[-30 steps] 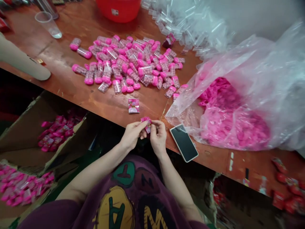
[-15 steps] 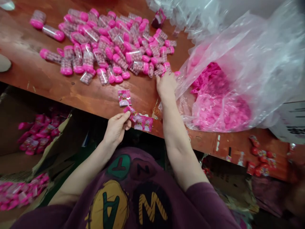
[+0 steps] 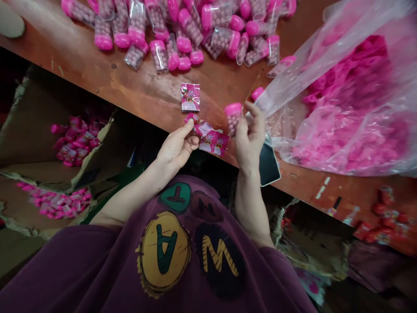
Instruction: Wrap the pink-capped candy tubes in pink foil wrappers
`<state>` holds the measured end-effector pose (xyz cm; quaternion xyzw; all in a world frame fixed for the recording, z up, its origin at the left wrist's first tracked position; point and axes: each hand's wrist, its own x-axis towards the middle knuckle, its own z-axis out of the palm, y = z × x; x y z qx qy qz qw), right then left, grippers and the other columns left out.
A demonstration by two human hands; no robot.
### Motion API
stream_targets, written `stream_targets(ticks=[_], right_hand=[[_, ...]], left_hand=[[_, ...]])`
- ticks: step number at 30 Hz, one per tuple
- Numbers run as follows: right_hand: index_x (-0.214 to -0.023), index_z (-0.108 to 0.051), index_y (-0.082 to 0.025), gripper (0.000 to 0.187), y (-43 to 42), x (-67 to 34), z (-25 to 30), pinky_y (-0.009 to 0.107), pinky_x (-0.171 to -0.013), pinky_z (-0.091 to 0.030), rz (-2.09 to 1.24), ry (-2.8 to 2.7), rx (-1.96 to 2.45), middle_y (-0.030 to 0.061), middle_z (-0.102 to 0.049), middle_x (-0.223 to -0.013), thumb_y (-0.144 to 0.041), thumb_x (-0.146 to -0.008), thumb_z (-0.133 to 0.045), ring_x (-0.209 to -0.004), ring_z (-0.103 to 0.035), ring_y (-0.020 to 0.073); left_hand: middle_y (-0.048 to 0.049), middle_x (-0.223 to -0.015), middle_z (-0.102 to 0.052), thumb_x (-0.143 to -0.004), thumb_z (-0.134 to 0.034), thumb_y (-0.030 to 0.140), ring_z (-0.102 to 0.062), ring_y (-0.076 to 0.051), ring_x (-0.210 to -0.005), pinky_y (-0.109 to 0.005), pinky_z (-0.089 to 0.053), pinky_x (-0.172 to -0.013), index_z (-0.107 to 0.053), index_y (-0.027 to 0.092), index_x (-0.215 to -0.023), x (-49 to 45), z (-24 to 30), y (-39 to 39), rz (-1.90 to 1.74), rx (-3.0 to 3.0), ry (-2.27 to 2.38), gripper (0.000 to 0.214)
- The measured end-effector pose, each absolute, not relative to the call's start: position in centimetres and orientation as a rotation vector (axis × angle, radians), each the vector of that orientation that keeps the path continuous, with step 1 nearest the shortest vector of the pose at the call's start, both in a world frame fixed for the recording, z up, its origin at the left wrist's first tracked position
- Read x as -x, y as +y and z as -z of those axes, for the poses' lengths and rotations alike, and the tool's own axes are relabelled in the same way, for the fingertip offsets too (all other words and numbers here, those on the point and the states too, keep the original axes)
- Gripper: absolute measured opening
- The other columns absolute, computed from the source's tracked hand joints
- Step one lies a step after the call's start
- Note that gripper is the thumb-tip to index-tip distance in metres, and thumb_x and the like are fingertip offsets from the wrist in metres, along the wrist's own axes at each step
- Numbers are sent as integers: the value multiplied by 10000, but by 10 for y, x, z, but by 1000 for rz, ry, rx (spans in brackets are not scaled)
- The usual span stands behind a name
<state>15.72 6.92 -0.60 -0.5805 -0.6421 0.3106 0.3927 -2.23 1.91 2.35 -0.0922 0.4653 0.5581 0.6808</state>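
Pink-capped jar (image 3: 233, 113) — small balls (image 3: 232, 125) inside — sits in the right hand (image 3: 249, 140).

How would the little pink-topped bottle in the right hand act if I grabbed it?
The bottle would probably feel stiff, since it looks straight-sided and uncrushed. It might be a bit slippery because it looks smooth. It may rattle too, with little balls inside.
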Motion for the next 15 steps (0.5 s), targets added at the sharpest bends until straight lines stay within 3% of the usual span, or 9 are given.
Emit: stream_targets(ticks=[3,8,15], right_hand=[[-1488,-482,-337,416,17,-157,9,441,-843,-679,-1084,-1465,1297,43,-751,-1052,-531,-1121,-457,-975,-787,226],[-1399,-499,-341,355,-16,-145,5,367,-674,-657,-1180,-1276,1276,21,-726,-979,-519,-1095,-542,-805,-753,195],[-1379,-501,-332,340,-25,-136,0,375,-784,-689,-1149,-1232,1284,42,-743,-1085,-498,-1092,-577,-908,-779,187]], left_hand=[[34,-650,-666,-976,-801,229,-599,-38,-489,-137,-432,-471,-658,157,-806,17,-23,19,-1256,213,1032,233],[38,-654,-667,-981,-806,278,-575,-27,-481,-134,-428,-478,-657,160,-815,6,-22,17,-1233,156,1058,252],[51,-620,-630,-938,-854,402,-571,-34,-482,-148,-423,-475,-637,168,-797,-2,-22,11,-1214,13,1082,348]])
